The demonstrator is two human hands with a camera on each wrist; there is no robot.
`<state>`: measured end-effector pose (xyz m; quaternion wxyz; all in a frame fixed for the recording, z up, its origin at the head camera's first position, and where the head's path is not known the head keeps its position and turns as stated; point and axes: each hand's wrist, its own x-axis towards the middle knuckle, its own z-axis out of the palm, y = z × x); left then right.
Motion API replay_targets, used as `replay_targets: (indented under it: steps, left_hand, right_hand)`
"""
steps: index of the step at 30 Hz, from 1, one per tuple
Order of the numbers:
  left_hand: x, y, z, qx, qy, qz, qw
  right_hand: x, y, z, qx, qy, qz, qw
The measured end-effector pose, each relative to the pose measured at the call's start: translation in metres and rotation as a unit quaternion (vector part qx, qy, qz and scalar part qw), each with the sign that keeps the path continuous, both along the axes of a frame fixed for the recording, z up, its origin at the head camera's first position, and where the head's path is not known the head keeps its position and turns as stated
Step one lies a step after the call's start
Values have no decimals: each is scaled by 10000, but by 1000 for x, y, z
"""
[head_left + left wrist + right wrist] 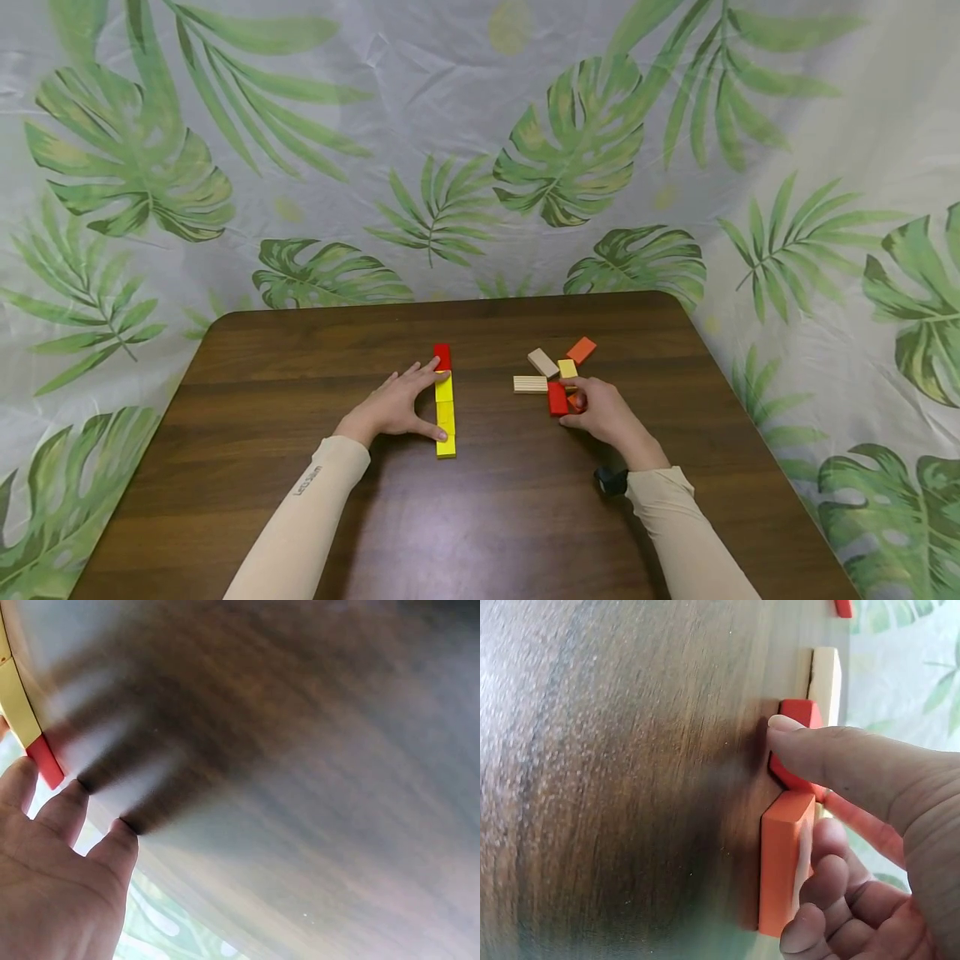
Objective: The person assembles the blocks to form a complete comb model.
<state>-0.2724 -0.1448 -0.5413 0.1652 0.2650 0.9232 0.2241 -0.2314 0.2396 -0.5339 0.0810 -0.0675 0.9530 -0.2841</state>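
Note:
A straight row of flat blocks runs away from me on the table: several yellow blocks (pixel 446 414) with one red block (pixel 442 353) at the far end. My left hand (pixel 393 403) lies along the row's left side, fingers spread, its thumb on a near yellow block and a fingertip by the red end, also seen in the left wrist view. Farther right, my right hand (pixel 609 414) pinches a loose red block (pixel 557 399) between thumb and index finger at its two ends. An orange block (pixel 780 859) stands beside it under the curled other fingers, partly hidden.
Around the right hand lie a plain wooden block (pixel 543 362), a ridged wooden block (pixel 530 384), a pale yellow block (pixel 567 368) and another orange block (pixel 581 350). The brown table (pixel 247 392) meets a leaf-patterned cloth (pixel 450 100) at its back edge.

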Motion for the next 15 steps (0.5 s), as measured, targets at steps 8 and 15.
replay_targets:
  steps: [8, 15]
  left_hand:
    - [-3, 0, 0, -1, -4, 35, 10000]
    - [-5, 0, -2, 10, -6, 48, 10000]
  right_hand:
    - [0, 2, 0, -36, -71, -14, 10000]
    - [-23, 27, -52, -187, 322, 148, 9992]
